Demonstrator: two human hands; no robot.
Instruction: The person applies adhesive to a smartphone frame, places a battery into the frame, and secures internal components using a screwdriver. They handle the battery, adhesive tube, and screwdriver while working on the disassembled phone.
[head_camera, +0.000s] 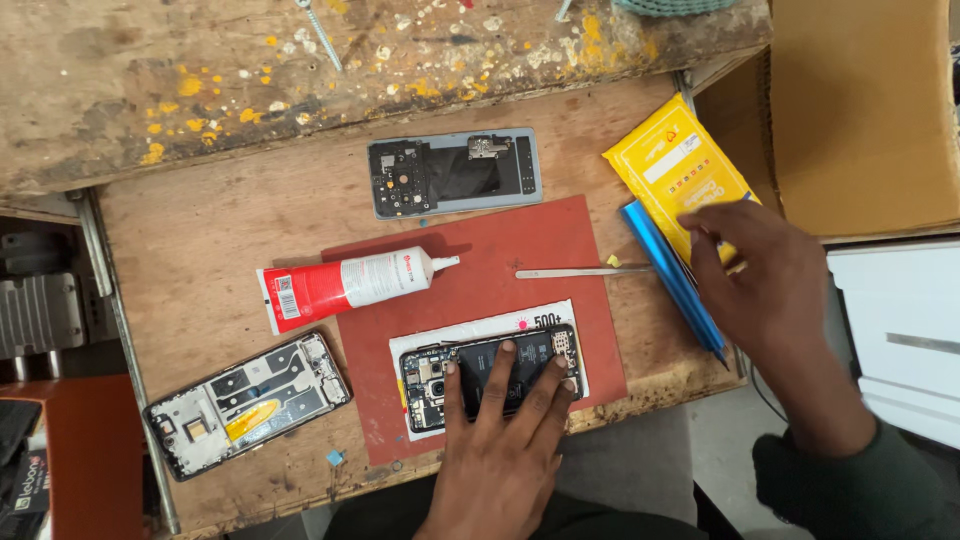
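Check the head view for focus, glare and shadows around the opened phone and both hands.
Head view: evenly lit and sharp across the bench; the left hand pressing on the opened phone is crisp; the right hand by the yellow packet looks slightly soft at the fingertips; only soft shadows lie under the glue tube and metal tool; no strong glare; the edges bend slightly.

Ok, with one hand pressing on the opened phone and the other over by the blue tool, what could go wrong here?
1. The left hand presses straight on the opened phone; fingers on bare circuitry could smudge or strain parts.
2. The right hand reaches near the blue tool, which lies at the table's edge and might get knocked off.
3. The glue tube lies beside the red mat; whether it is capped is hard to tell, so it might leak.
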